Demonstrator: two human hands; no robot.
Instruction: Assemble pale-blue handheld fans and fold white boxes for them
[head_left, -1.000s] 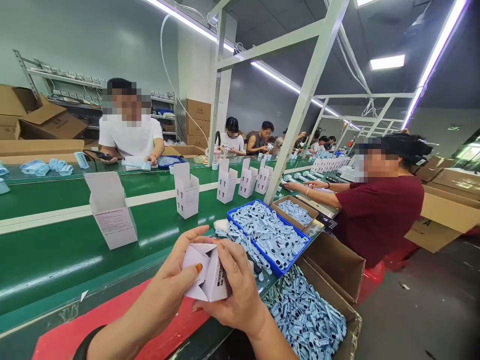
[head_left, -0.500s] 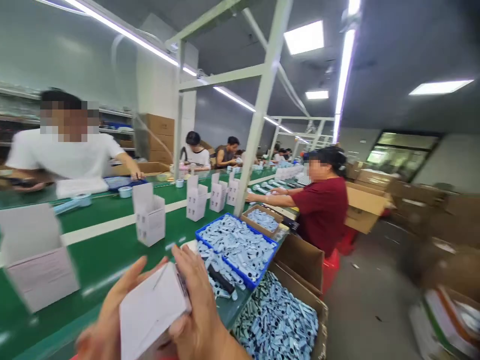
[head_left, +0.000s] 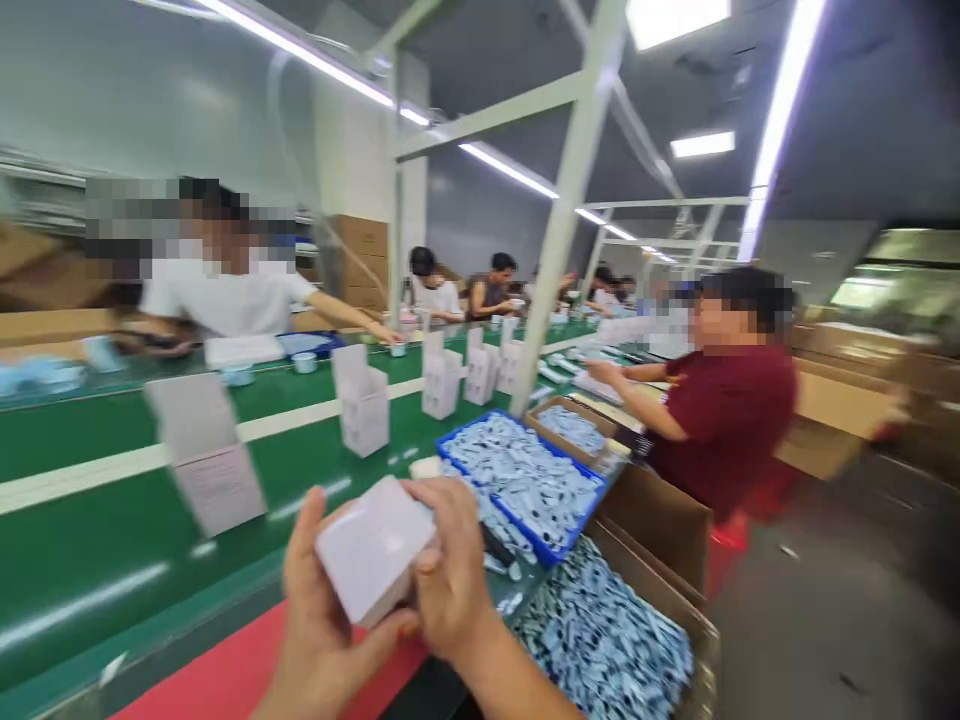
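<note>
Between my two hands is a small white cardboard box (head_left: 375, 545), held tilted over the near edge of the green conveyor belt (head_left: 97, 545). My left hand (head_left: 322, 610) grips its left side and underside, thumb along the bottom. Around the right side my right hand (head_left: 454, 560) is closed, fingers on the far upper edge. The box's flat face towards me looks shut. Beyond it on the belt stands a white box with its lid up (head_left: 214, 475), and another open-topped white box (head_left: 362, 410) is farther along.
Right of my hands a blue tray (head_left: 555, 550) holds many pale blue plastic parts. Below it a large carton (head_left: 709, 640) is full of similar parts. A slanted white post (head_left: 566, 220) rises beside the belt. A co-worker in a dark red shirt (head_left: 735, 420) sits at right.
My view has turned left. The box has tipped, and its top face now lies flat and closed in my hands. The co-worker across the belt has reached out to a small blue cup.
</note>
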